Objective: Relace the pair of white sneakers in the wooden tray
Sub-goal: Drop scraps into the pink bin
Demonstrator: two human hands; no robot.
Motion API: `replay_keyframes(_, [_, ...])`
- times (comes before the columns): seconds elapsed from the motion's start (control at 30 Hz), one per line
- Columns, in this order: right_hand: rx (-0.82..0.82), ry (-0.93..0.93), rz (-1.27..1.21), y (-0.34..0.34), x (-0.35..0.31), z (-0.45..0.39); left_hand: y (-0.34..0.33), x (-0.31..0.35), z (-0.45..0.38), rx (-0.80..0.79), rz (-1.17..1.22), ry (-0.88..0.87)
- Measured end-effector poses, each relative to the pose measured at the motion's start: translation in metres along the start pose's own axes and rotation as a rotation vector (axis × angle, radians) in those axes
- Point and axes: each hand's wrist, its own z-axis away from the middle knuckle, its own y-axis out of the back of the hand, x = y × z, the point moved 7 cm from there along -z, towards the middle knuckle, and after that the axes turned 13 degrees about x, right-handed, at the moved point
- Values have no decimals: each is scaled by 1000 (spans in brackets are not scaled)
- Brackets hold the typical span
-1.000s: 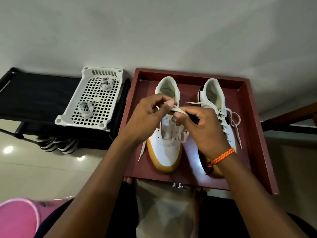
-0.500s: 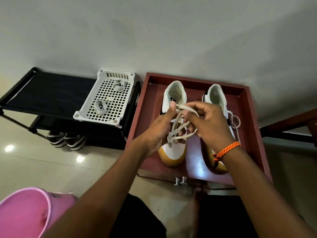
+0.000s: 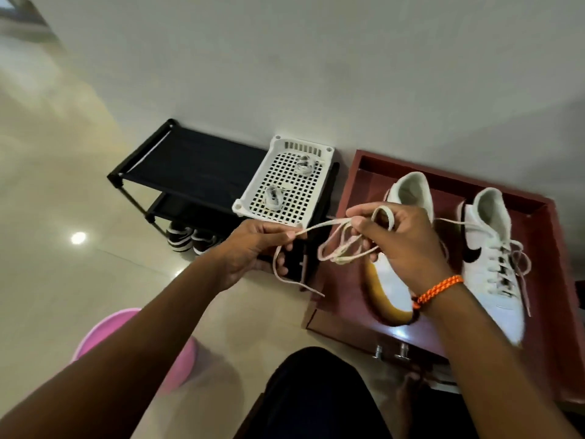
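Observation:
Two white sneakers stand in a reddish wooden tray [image 3: 356, 172]. The left sneaker [image 3: 411, 191] is partly hidden behind my right hand and shows no lace. The right sneaker [image 3: 493, 258] is laced, its lace ends hanging loose. A loose white lace [image 3: 342, 248] is free of the shoes and stretched in the air between my hands. My left hand [image 3: 253, 248] pinches one part of it, left of the tray. My right hand [image 3: 399, 242] grips several loops of it above the left sneaker.
A white plastic basket [image 3: 253, 204] holding two rolled laces sits on a black shoe rack [image 3: 190, 166] left of the tray. Striped shoes stand under the rack. A pink bucket [image 3: 177, 372] is at lower left on the tiled floor. My knee is at bottom centre.
The lace has come off the left sneaker. My left hand drew one part of it out to the left, and the view swung left and widened.

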Motion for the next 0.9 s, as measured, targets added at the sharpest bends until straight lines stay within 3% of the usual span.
replay_keyframes(0.5, [-456,-34,156,-282,-10,79,217,-56,109,566,149,-52])
replay_keyframes(0.7, [-594,-115,297,-378,35,136,289,-124,154,827,191,33])
replay_keyframes(0.9, [-709,-194,404,-423,91,184,314,-188,177,932,260,158])
